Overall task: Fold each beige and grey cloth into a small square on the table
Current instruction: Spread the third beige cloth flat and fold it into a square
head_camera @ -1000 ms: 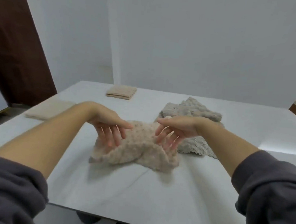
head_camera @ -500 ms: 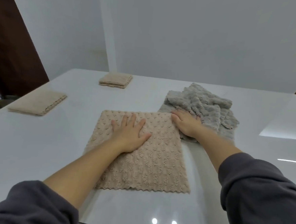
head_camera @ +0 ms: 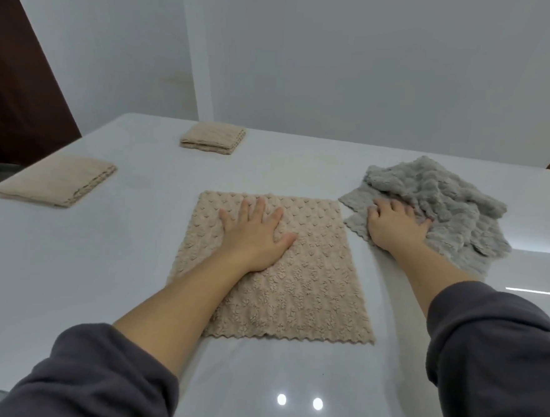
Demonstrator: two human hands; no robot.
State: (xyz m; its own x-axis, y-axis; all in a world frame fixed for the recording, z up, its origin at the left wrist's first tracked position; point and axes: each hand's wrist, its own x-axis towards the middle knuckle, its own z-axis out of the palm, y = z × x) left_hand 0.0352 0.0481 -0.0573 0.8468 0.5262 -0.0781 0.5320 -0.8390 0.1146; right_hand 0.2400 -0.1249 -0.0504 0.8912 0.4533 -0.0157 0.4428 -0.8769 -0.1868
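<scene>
A beige textured cloth (head_camera: pixel 297 284) lies spread flat as a rectangle in the middle of the white table (head_camera: pixel 83 276). My left hand (head_camera: pixel 255 233) presses on its upper half, palm down with fingers straight and spread. A crumpled grey cloth (head_camera: pixel 446 204) sits in a heap to the right, a small gap away from the beige one. On the heap's left part lies my right hand (head_camera: pixel 396 226), its fingers curled into the grey folds and partly hidden by them.
Two folded beige cloths lie further off: one (head_camera: pixel 57 180) near the table's left edge, one (head_camera: pixel 212 137) at the far left-centre. A white wall rises just behind the table. Bare tabletop lies in front of the spread cloth.
The beige cloth went from a bunched heap between both hands to lying flat. My right hand moved from its right corner onto the grey heap, which now sits further right, apart from it.
</scene>
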